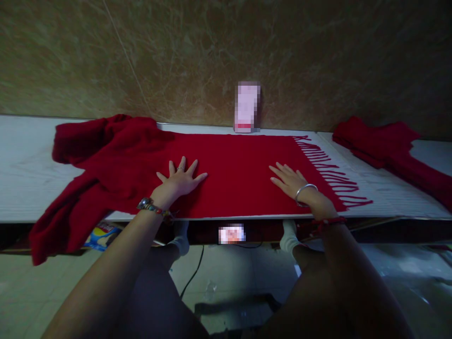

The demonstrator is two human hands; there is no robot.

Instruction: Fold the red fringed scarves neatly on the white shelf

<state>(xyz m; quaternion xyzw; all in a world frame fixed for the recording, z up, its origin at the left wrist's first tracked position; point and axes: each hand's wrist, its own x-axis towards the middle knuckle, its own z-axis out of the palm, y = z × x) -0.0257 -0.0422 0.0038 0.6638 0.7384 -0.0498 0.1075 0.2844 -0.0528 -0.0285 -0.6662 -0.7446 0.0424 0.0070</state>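
Note:
A red scarf (pixel 233 174) lies across the white tabletop, flat in the middle, with its fringe (pixel 328 174) spread out at the right end. Its left part is bunched up, and a fold hangs over the front edge. My left hand (pixel 180 181) rests on the flat cloth with fingers spread, close to the bunched part. Toward the fringed end, my right hand (pixel 291 182) lies palm down on the scarf, fingers stretched out. Neither hand grips anything.
More red cloth (pixel 374 141) lies at the right of the white tabletop (pixel 21 174). A pale pink box-like object (pixel 247 106), blurred out, stands at the back against the marbled wall (pixel 197 56). Below the front edge are a blue snack packet (pixel 102 235) and a blurred bright object (pixel 232 233).

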